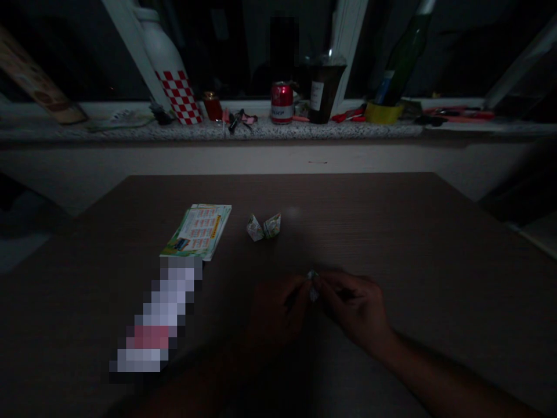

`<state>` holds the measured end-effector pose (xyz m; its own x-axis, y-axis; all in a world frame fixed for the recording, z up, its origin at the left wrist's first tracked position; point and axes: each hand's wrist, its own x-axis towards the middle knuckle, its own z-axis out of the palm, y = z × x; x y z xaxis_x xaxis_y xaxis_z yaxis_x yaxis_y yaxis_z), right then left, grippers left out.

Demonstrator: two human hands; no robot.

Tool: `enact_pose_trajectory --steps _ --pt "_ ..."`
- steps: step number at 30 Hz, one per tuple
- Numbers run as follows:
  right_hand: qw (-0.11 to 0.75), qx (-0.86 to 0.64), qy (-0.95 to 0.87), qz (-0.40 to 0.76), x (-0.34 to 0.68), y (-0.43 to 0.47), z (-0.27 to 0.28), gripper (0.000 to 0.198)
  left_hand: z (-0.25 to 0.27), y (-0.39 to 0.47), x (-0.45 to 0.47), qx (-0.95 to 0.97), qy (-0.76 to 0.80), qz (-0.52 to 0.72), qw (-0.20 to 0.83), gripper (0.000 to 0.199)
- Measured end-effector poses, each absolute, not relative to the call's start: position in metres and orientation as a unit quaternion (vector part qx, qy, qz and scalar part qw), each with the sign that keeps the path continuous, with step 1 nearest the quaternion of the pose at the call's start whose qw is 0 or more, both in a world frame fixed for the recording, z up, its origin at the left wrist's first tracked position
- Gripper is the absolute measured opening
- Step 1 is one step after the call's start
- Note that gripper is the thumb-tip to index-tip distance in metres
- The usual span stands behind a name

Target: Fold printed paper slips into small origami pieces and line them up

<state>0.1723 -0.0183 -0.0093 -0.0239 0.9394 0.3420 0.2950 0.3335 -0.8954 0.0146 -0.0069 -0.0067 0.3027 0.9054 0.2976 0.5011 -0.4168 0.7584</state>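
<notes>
A small folded piece of printed paper is pinched between my two hands above the dark wooden table. My left hand grips its left side with the fingertips. From the right, my right hand holds it between thumb and fingers. The fingers cover much of the paper, and the light is dim, so its exact shape is unclear. Just beyond my hands lie two folded paper pieces, a left one and a right one, close together, with the same kind of print.
A printed booklet lies left of the folded pieces, above a blurred-out bright object. Along the granite windowsill stand a checkered white bottle, a red can, a dark cup and a green bottle.
</notes>
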Motion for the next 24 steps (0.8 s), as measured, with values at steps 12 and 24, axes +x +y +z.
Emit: enact_pose_trajectory --steps 12,24 --pt "0.452 -0.455 -0.683 0.35 0.175 -0.02 -0.012 0.027 -0.005 -0.005 0.013 0.774 0.439 0.362 0.28 0.033" --pt "0.487 -0.472 -0.63 0.378 0.176 -0.019 -0.021 0.019 -0.006 -0.002 0.015 0.769 0.425 0.356 0.32 0.035"
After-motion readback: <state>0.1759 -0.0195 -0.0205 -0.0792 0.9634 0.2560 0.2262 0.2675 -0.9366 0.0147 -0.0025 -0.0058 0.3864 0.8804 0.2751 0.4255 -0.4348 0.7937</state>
